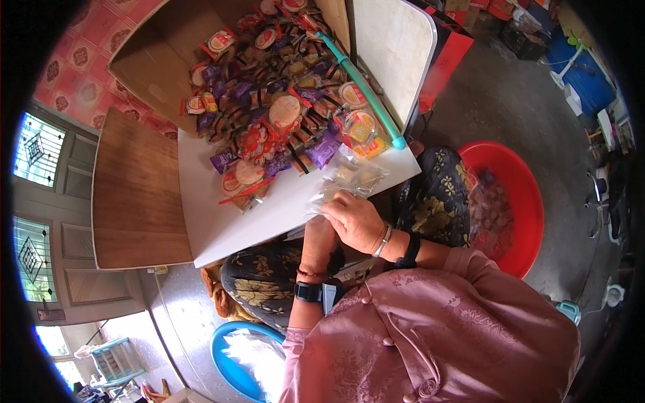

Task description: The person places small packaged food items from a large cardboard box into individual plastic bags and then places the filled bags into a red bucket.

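In front of me, at the table's near edge, my right hand (355, 221) pinches the gathered edge of a clear plastic bag (352, 176). Small yellowish wrapped pieces show through the film. My left hand (321, 234) is beside and partly under the right one, close to the bag's lower end. Its fingers are hidden, so its grip cannot be made out. Just beyond the bag lie a purple wrapped snack (323, 149) and a yellow packet (372, 147). To the left, a filled clear bag with a red strip (246, 185) rests on the white tabletop (221, 221).
A large heap of wrapped snacks (262, 95) spills from a cardboard box (151, 65). A green tube (365, 88) lies along its right side. At my right stands a red basin (526, 201) with packed bags; at lower left, a blue basin (221, 347) holds clear bags.
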A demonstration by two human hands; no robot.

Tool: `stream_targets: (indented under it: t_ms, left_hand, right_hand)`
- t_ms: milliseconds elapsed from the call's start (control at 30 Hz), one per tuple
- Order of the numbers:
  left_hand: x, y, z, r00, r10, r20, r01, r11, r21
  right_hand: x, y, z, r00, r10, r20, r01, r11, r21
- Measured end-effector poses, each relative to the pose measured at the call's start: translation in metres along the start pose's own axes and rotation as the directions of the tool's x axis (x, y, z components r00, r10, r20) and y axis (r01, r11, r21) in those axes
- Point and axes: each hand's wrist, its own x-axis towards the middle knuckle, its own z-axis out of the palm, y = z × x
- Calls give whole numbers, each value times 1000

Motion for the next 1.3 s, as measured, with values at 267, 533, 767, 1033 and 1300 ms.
stream_targets:
  t_ms: [267, 533, 767, 1033, 1300]
  left_hand:
    - [-2, 63, -35, 944, -287, 162, 319, 920, -229]
    - [-31, 35, -83, 848, -491, 198, 526, 740, -418]
    - [-40, -15, -36, 876, -360, 320, 446, 354, -822]
    - [-38, 30, -22, 873, -371, 318, 405, 184, -896]
    - [-37, 37, -8, 901, -339, 270, 239, -132, -962]
  right_hand:
    - [-2, 14, -7, 1000, 10, 6, -11, 997, 74]
    - [-13, 11, -29, 978, -88, 188, 59, 986, 155]
    - [-14, 2, -20, 886, -310, 345, 257, 947, 193]
    - [-8, 10, -28, 866, -290, 407, 248, 956, 154]
    - [-8, 21, -33, 997, 53, 48, -56, 997, 56]
